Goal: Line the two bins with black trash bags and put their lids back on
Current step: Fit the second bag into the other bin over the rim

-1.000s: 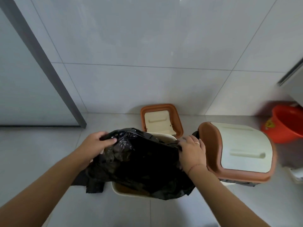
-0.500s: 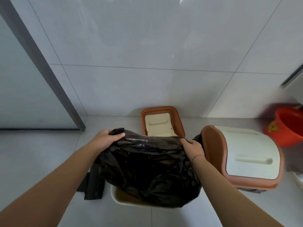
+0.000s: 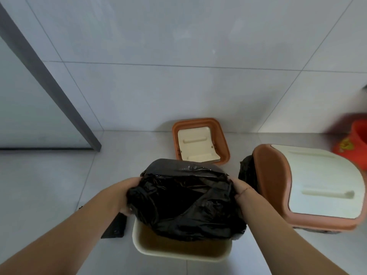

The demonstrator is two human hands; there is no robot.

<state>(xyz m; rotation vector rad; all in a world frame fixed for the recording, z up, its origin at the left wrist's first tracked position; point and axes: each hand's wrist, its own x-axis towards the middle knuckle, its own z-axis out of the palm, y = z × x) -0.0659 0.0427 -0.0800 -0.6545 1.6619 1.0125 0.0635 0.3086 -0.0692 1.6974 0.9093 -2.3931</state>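
Note:
A cream bin (image 3: 178, 253) stands open on the floor below me. A black trash bag (image 3: 186, 199) is spread over its far half, its far edge over the far rim. My left hand (image 3: 127, 195) grips the bag's left side and my right hand (image 3: 241, 188) grips its right side. The near part of the bin's rim is bare. A brown and cream lid (image 3: 200, 143) lies on the floor behind the bin. To the right stands a second bin with its brown and cream lid (image 3: 309, 187) on and black bag (image 3: 247, 173) showing under it.
A red bucket (image 3: 353, 145) sits at the far right by the tiled wall. A flat black piece (image 3: 115, 228) lies on the floor left of the open bin. A dark door frame (image 3: 49, 80) rises at the left.
Both hands have pulled the bag down and apart over the bin, so its far edge now lies over the far rim. The view has tilted down a little.

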